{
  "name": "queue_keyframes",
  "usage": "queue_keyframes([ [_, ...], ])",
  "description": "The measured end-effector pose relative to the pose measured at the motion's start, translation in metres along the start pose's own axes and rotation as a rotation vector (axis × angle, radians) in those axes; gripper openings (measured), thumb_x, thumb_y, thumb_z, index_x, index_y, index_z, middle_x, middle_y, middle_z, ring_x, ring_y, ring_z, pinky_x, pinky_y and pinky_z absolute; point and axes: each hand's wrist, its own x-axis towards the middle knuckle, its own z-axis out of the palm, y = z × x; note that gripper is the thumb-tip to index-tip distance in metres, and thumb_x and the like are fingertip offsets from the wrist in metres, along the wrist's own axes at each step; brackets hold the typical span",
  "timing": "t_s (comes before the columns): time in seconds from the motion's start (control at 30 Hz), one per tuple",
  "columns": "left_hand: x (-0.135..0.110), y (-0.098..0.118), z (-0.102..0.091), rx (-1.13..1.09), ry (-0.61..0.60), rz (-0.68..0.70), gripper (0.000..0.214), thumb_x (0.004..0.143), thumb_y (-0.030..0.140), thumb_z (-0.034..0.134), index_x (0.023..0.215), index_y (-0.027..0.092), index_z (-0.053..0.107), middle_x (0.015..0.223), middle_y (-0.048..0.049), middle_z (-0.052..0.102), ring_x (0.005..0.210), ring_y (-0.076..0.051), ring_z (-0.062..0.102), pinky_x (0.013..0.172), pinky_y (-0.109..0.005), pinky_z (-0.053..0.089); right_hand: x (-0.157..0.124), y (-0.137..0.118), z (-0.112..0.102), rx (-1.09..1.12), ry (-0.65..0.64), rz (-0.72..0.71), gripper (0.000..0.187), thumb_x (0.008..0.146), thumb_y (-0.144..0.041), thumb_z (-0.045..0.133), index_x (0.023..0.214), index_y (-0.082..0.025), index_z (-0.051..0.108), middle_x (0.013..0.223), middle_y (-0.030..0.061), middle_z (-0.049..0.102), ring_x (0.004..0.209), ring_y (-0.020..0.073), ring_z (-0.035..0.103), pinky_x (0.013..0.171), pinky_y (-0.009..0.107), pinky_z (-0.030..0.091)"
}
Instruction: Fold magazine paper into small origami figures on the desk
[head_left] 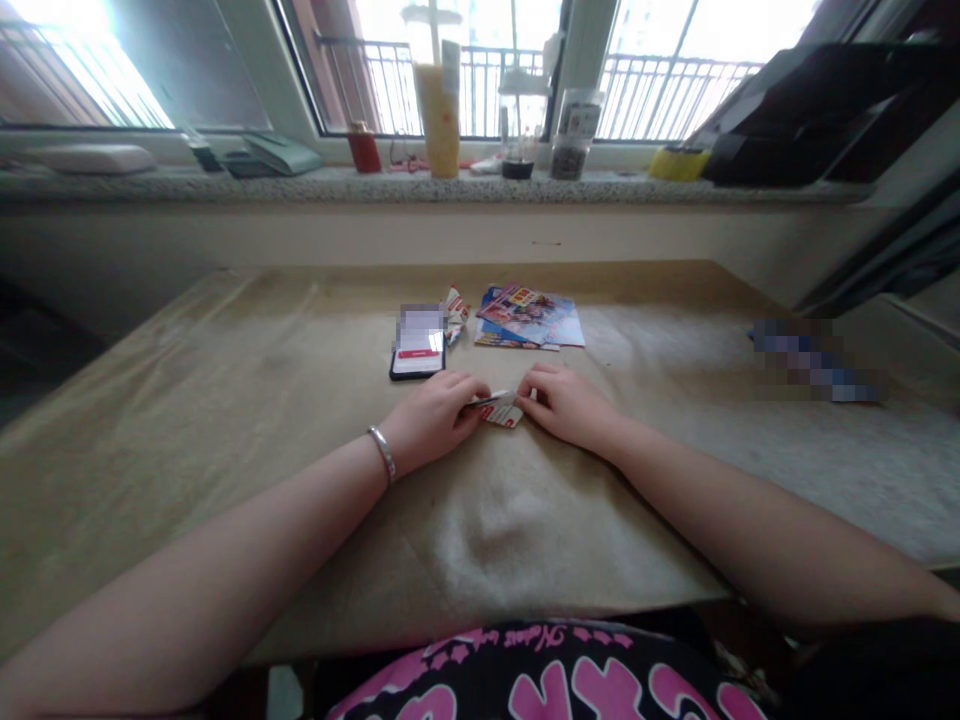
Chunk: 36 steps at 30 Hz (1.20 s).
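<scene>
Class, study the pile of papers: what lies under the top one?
Beneath the top sheet, blue and white paper sticks out at the edges. Whatever lies beneath its middle is covered and cannot be seen.

Daylight comes through the windows (645, 40) beyond the far edge of the table (187, 480); their panes are blown out to white, washing out the top of the tall cup (439, 125). The wall (360, 235) beneath is dim by contrast. Soft glare marks the table near the middle of its near edge, and a shadow darkens it under the right forearm (705, 490). Lens distortion tilts the window frames and smears things toward the corners. Print on the small paper (504, 412) is soft. Pixel blocks cover part of the phone (417, 365).
</scene>
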Motion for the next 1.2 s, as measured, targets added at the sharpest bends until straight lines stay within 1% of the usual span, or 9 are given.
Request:
queue_keyframes([
  [0.1,-0.001,0.001,0.002,-0.097,0.046,0.056,0.019,0.081,0.023,0.056,0.098,0.015,0.053,0.100,-0.0072,0.058,0.091,-0.017,0.055,0.081,-0.030,0.048,0.000,0.000,0.000,0.101,0.024,0.088,0.011,0.081,-0.024,0.057,0.073,-0.018,0.062,0.071,0.0012,0.060,0.067,0.0127,0.052,0.062,0.024,0.038],
  [0.23,-0.001,-0.002,0.003,-0.163,0.113,0.062,0.007,0.082,0.018,0.055,0.089,0.016,0.056,0.116,-0.0095,0.052,0.101,-0.016,0.054,0.088,-0.030,0.047,0.001,0.000,0.002,0.334,0.003,0.168,0.011,0.078,-0.027,0.059,0.076,-0.017,0.063,0.061,-0.0025,0.058,0.056,0.0094,0.049,0.055,0.021,0.036],
  [0.37,0.001,-0.003,0.001,-0.268,0.132,0.007,0.011,0.080,0.011,0.052,0.085,0.016,0.061,0.103,-0.0059,0.060,0.091,-0.013,0.057,0.079,-0.025,0.050,0.002,0.002,0.007,0.539,0.032,0.181,0.027,0.076,-0.029,0.060,0.101,-0.018,0.058,0.059,-0.0056,0.054,0.052,0.0093,0.048,0.052,0.021,0.038],
  [0.43,0.002,-0.002,0.000,-0.333,0.115,-0.021,0.011,0.081,0.013,0.052,0.085,0.016,0.062,0.099,-0.0054,0.062,0.086,-0.012,0.058,0.073,-0.022,0.050,0.002,0.003,0.008,0.584,0.055,0.192,0.026,0.078,-0.029,0.057,0.101,-0.019,0.056,0.059,-0.0058,0.054,0.052,0.0098,0.049,0.052,0.021,0.038],
  [0.53,0.003,-0.002,0.000,-0.384,0.088,-0.057,0.011,0.082,0.016,0.053,0.085,0.015,0.063,0.098,-0.0058,0.063,0.082,-0.012,0.059,0.068,-0.021,0.050,0.001,0.002,0.005,0.549,0.060,0.202,0.016,0.082,-0.030,0.051,0.089,-0.019,0.060,0.062,-0.0030,0.058,0.056,0.0106,0.053,0.054,0.022,0.040],
  [0.63,0.004,-0.006,0.002,-0.349,0.102,-0.075,0.012,0.081,0.015,0.053,0.086,0.015,0.064,0.099,-0.0055,0.063,0.087,-0.013,0.059,0.074,-0.024,0.050,0.000,0.001,0.002,0.424,0.034,0.179,0.017,0.081,-0.033,0.054,0.082,-0.018,0.064,0.066,-0.0011,0.061,0.058,0.0103,0.053,0.055,0.021,0.039],
  [0.97,0.006,-0.008,0.004,-0.257,0.052,-0.117,0.018,0.082,0.018,0.052,0.095,0.016,0.065,0.097,-0.0055,0.064,0.089,-0.016,0.059,0.083,-0.030,0.049,0.002,0.003,0.004,0.192,0.021,0.145,0.014,0.079,-0.029,0.059,0.086,-0.019,0.067,0.068,-0.0008,0.061,0.060,0.0106,0.053,0.058,0.022,0.039],
  [1.1,0.008,-0.008,0.007,-0.246,0.016,-0.067,0.017,0.084,0.018,0.051,0.093,0.016,0.065,0.095,-0.0049,0.065,0.089,-0.016,0.058,0.083,-0.029,0.048,0.004,0.005,0.007,0.157,0.026,0.100,0.011,0.077,-0.026,0.060,0.082,-0.019,0.067,0.071,0.0001,0.061,0.061,0.0103,0.053,0.058,0.022,0.039],
  [1.2,0.010,-0.011,0.010,-0.194,0.029,-0.015,0.015,0.082,0.015,0.054,0.090,0.015,0.067,0.092,-0.0055,0.065,0.087,-0.016,0.058,0.081,-0.029,0.047,0.005,0.007,0.009,0.135,0.038,0.030,0.008,0.077,-0.022,0.059,0.078,-0.018,0.066,0.085,0.0025,0.062,0.061,0.0084,0.052,0.060,0.022,0.040],
])
